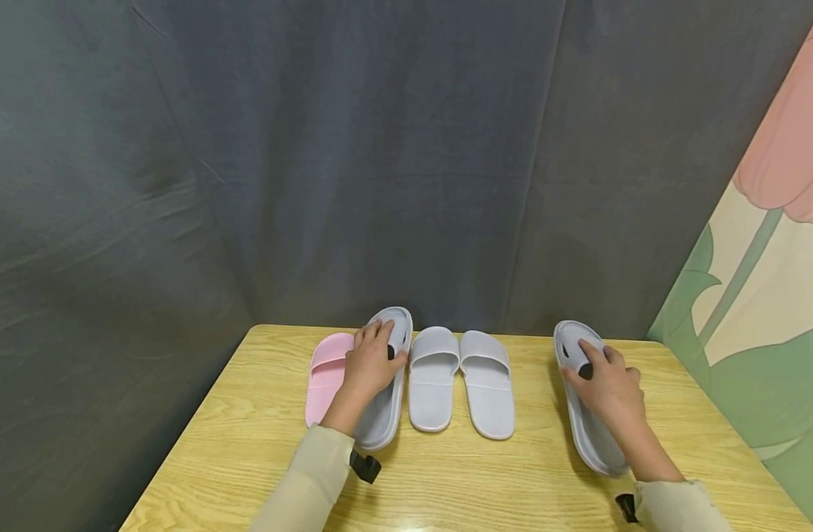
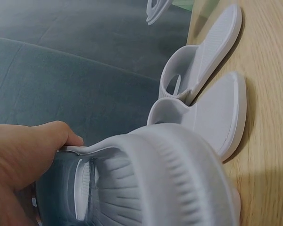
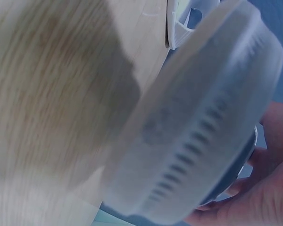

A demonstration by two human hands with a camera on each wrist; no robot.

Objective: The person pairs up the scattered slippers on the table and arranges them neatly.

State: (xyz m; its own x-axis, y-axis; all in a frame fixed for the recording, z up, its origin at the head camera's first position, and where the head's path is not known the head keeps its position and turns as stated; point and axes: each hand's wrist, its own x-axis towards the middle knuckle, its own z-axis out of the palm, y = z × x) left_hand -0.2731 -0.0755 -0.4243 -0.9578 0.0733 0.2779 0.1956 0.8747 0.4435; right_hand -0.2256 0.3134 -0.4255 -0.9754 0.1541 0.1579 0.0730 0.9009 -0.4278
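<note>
My left hand (image 1: 366,369) grips a grey slipper (image 1: 381,425) by its strap, toward the back of the table. In the left wrist view the thumb lies on the strap's edge, and the sole (image 2: 179,174) is thick and ribbed. This slipper partly overlaps a pink slipper (image 1: 322,386) on its left. Over to the right, my right hand (image 1: 613,391) holds a matching grey slipper (image 1: 596,443) by the strap, tilted, its shadow on the wood. Its ribbed side (image 3: 193,136) fills much of the right wrist view, hiding some of the fingers.
Two paler grey slippers, one on the left (image 1: 431,399) and one on the right (image 1: 489,399), lie side by side between my hands. Behind the wooden table (image 1: 446,480) hangs a dark grey curtain (image 1: 393,162). A flower-printed panel (image 1: 779,295) stands at the right.
</note>
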